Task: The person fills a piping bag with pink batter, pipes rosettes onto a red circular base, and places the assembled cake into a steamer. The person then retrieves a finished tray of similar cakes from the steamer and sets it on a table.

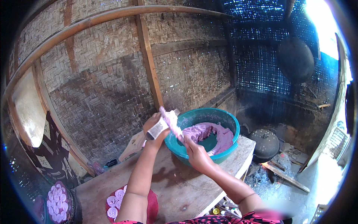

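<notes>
My left hand (152, 123) is closed around a short, pale, open-ended mould (157, 128) with a dark inside, held above the left rim of a teal plastic basin (235, 131). My right hand (199, 156) grips a stick-like utensil (174, 127) thickly coated with pink dough, which slants up to the mould. What lies under the coating cannot be made out. Soft pink dough (224, 139) lines the basin's right and far inside, with part of the teal bottom bare.
The basin stands on a wooden table (179, 186). Pink coils (112, 212) lie on a red sheet (152, 207) beside my left forearm; more coils (57, 201) fill a round tray at lower left. Right of the table, a dark lidded pot (265, 143) sits over a wood fire (266, 165).
</notes>
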Demonstrator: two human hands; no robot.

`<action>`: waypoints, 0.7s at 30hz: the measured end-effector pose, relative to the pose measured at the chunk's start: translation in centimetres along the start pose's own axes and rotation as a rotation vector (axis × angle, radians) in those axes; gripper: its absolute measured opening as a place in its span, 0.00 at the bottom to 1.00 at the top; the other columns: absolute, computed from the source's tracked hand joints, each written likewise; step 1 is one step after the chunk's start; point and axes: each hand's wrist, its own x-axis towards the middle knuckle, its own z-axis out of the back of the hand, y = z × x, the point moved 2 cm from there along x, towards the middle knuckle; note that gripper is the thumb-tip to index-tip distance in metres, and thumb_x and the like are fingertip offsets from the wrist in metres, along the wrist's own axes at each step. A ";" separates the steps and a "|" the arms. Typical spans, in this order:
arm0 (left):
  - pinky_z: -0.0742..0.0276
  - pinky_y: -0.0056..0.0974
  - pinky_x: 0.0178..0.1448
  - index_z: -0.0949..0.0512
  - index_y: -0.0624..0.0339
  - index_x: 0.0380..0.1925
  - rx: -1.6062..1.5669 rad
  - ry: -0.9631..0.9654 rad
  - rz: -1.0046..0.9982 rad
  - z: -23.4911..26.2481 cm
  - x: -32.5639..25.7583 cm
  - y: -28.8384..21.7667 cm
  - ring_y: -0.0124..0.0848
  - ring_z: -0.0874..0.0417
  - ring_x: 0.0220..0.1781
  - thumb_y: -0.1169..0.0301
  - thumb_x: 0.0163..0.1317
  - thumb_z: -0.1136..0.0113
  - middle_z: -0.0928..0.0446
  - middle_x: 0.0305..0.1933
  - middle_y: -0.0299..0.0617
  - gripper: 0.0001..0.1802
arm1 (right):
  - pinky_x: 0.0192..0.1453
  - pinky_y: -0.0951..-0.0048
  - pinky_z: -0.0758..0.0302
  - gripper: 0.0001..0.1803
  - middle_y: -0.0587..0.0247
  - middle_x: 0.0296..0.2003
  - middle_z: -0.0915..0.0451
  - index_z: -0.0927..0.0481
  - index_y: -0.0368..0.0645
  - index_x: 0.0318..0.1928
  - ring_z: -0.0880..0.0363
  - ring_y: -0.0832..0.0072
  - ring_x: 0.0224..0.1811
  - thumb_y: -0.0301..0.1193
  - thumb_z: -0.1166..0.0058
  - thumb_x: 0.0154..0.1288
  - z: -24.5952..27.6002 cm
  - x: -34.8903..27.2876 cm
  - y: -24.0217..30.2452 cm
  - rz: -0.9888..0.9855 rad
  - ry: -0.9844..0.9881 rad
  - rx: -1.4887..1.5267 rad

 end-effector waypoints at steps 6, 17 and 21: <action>0.22 0.45 0.35 0.22 0.54 0.31 0.194 -0.019 0.046 1.8 -1.4 -0.2 0.44 0.18 0.33 0.59 0.45 0.30 0.22 0.31 0.42 0.17 | 0.30 0.73 0.28 0.21 0.64 0.20 0.29 0.30 0.36 0.63 0.31 0.81 0.23 0.28 0.55 0.73 3.1 -0.2 -0.9 -0.289 0.142 0.063; 0.21 0.46 0.39 0.25 0.56 0.34 0.163 0.065 0.120 2.7 -3.1 1.3 0.47 0.18 0.37 0.60 0.42 0.28 0.22 0.35 0.44 0.21 | 0.48 0.58 0.23 0.20 0.29 0.40 0.22 0.30 0.31 0.60 0.22 0.43 0.49 0.24 0.57 0.69 -1.0 -2.5 1.9 -0.270 0.212 0.048; 0.21 0.46 0.40 0.25 0.54 0.35 0.177 0.033 0.151 3.5 -4.6 4.4 0.46 0.18 0.36 0.61 0.40 0.26 0.22 0.35 0.44 0.23 | 0.38 0.64 0.23 0.20 0.45 0.34 0.19 0.31 0.34 0.62 0.18 0.58 0.33 0.27 0.57 0.73 -1.3 -3.2 2.2 -0.365 0.374 0.243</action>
